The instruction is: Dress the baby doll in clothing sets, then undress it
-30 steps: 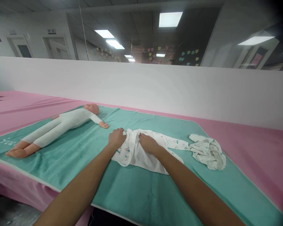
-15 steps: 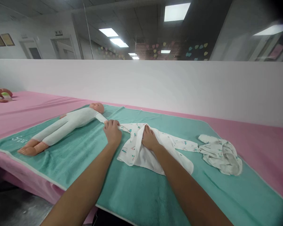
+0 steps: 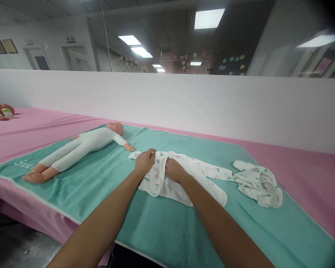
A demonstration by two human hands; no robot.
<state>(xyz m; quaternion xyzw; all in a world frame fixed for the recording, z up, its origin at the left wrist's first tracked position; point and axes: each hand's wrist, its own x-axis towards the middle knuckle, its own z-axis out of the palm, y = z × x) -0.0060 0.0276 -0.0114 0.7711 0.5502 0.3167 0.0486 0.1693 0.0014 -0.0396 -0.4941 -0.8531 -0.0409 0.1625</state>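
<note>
A white printed baby garment (image 3: 184, 178) lies spread on a teal towel (image 3: 156, 223). My left hand (image 3: 144, 161) rests on its left part, fingers curled over the cloth near a sleeve end. My right hand (image 3: 175, 170) lies flat on the middle of the garment, fingers together, pressing it down. A baby doll (image 3: 80, 147) in a white suit lies on its back to the left, one arm reaching toward the garment. A second crumpled white printed garment (image 3: 258, 182) lies to the right.
The teal towel covers a pink table (image 3: 296, 163) that runs along a white wall (image 3: 184, 100). Something reddish (image 3: 0, 111) lies at the far left of the table. The table's near edge drops to a dark floor at bottom left.
My left hand pulled a sleeve out toward the doll's hand, then came back onto the garment, leaving the sleeve end lying out to the left. My right hand stayed pressing the cloth.
</note>
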